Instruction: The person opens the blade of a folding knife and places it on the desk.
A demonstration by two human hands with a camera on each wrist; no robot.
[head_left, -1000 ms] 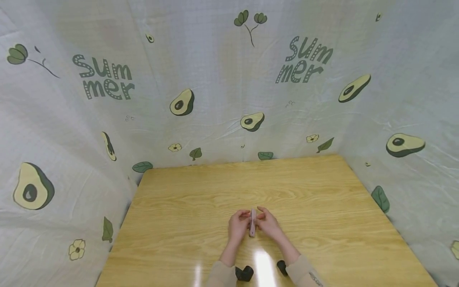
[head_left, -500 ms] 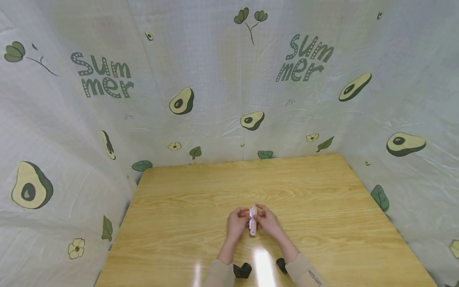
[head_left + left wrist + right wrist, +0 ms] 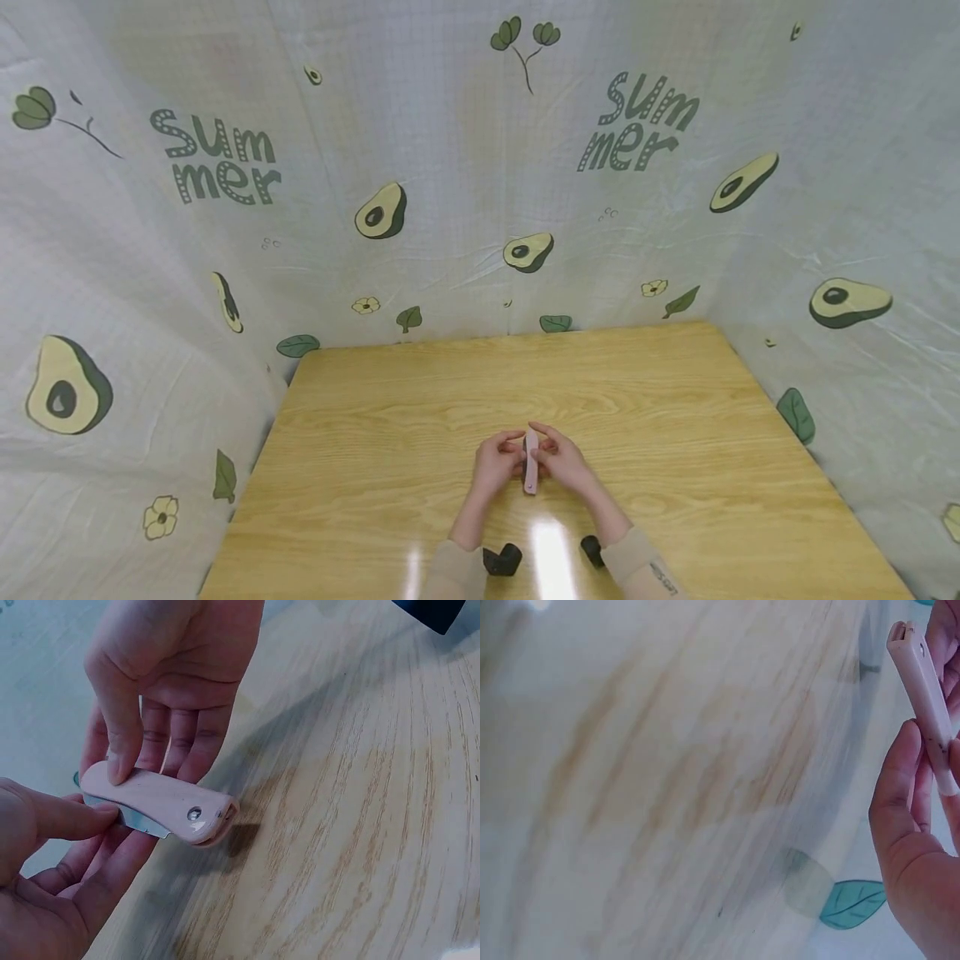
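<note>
Between both hands is a pink folding knife (image 3: 532, 471), held above the table and pointing away from the person. Its silver blade (image 3: 141, 820) lies mostly folded along the handle, with an edge showing in the left wrist view. My left hand (image 3: 495, 467) pinches that blade between thumb and fingers. The right hand (image 3: 567, 467) grips the pink handle, its thumb flat on the handle's side. A round metal pivot (image 3: 194, 814) sits at the end nearest the person. In the right wrist view the handle's narrow edge shows, and the blade is hidden.
The hands are over a wooden table (image 3: 390, 417). Cloth printed with avocados and leaves (image 3: 450, 167) hangs behind it and along both sides. Black wrist-worn cameras (image 3: 504, 560) show beneath the beige sleeves (image 3: 454, 575). Light glares off the table near the person.
The knife has been turned in the hands, so the pink handle side now faces up with the blade's darker strip on the left. Both hands have shifted slightly farther from the person.
</note>
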